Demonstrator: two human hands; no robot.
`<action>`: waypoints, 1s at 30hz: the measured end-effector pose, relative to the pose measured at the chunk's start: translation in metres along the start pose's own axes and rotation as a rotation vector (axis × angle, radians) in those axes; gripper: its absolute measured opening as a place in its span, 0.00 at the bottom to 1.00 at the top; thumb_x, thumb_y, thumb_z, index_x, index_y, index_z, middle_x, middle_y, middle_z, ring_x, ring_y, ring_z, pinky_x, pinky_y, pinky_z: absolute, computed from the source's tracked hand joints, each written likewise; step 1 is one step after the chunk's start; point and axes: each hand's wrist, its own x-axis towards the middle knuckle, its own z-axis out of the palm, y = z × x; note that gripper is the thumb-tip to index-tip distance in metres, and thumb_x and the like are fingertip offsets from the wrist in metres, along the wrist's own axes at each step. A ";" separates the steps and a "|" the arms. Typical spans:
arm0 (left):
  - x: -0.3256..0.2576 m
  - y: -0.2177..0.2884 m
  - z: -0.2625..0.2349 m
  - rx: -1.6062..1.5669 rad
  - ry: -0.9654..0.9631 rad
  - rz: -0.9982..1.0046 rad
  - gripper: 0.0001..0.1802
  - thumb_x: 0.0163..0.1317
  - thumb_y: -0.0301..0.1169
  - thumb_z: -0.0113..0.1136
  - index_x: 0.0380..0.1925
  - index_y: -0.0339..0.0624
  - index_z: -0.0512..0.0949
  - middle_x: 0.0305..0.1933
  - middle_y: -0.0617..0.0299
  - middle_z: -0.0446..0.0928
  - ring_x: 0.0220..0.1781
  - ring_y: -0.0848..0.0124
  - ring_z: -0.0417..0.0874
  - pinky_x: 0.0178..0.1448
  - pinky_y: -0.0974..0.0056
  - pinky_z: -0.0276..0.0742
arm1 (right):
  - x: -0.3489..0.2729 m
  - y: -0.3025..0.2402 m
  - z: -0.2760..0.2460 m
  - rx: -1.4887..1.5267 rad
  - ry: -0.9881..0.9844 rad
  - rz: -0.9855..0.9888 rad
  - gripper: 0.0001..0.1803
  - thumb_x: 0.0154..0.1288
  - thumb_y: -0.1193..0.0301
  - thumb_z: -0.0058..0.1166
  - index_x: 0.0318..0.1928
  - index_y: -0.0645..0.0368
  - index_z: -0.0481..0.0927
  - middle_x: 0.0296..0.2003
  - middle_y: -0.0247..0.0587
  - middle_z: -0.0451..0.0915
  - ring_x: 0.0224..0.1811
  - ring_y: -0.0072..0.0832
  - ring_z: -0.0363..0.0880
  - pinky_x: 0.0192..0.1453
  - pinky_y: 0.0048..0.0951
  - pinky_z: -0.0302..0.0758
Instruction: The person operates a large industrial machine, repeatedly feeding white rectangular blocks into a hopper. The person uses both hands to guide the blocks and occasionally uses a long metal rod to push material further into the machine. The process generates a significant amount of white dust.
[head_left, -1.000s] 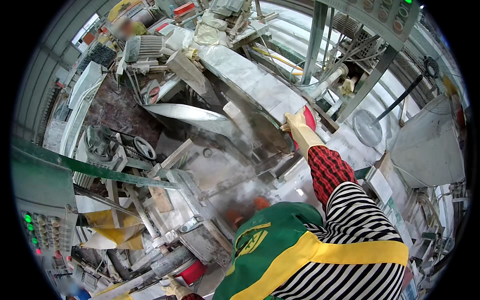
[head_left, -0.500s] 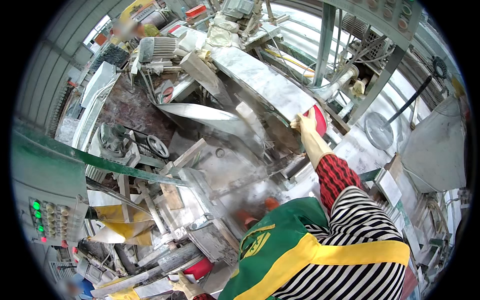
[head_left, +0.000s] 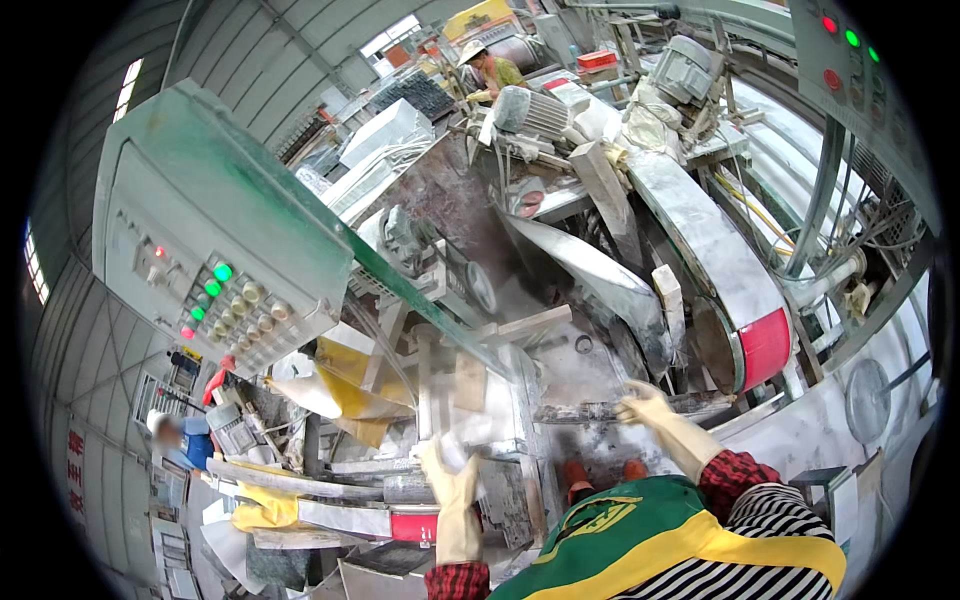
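Both my hands wear cream gloves. My left hand (head_left: 455, 500) is raised with thumb and fingers apart, holding nothing, beside the red end (head_left: 413, 527) of a low conveyor-like strip. Its pale surface (head_left: 345, 518) runs off to the left. My right hand (head_left: 655, 412) hangs in the air with loosely bent, spread fingers and nothing in them. It is nearest to a dark, worn bar (head_left: 700, 403). Beyond it, up and to the right, a long pale strip (head_left: 715, 245) ends in a rounded red section (head_left: 765, 348); my hand is apart from it.
A green-grey control cabinet (head_left: 215, 240) with lit buttons stands at the left. A green bar (head_left: 420, 300) slants across the middle. A curved pale guard (head_left: 585, 265), a motor (head_left: 688, 68) and a handwheel (head_left: 482, 287) stand ahead. One person (head_left: 492, 72) is far off; another (head_left: 185, 440) is at lower left.
My right hand has let go of the red end of the right strip and drawn back toward me. My left hand has risen off the left strip's end. The view has swung left.
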 end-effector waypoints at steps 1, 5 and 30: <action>0.011 -0.002 0.017 0.023 -0.018 0.133 0.43 0.44 0.33 0.74 0.62 0.37 0.65 0.64 0.43 0.63 0.69 0.50 0.63 0.75 0.52 0.58 | 0.007 0.002 0.026 0.126 -0.217 0.117 0.34 0.69 0.75 0.57 0.72 0.53 0.61 0.38 0.49 0.84 0.30 0.32 0.84 0.32 0.30 0.84; 0.042 0.104 0.072 -0.038 -0.255 0.495 0.44 0.49 0.33 0.71 0.68 0.43 0.63 0.75 0.40 0.53 0.78 0.48 0.54 0.78 0.55 0.54 | -0.074 -0.073 0.122 0.109 -0.437 -0.022 0.29 0.71 0.66 0.57 0.69 0.54 0.66 0.51 0.47 0.81 0.49 0.32 0.82 0.52 0.35 0.80; -0.028 -0.195 -0.068 0.734 -0.128 -0.377 0.53 0.50 0.62 0.68 0.67 0.38 0.62 0.66 0.39 0.65 0.67 0.42 0.66 0.72 0.49 0.61 | -0.057 -0.094 -0.226 -0.122 1.317 -0.475 0.38 0.52 0.77 0.65 0.65 0.58 0.66 0.49 0.44 0.80 0.49 0.38 0.79 0.52 0.38 0.77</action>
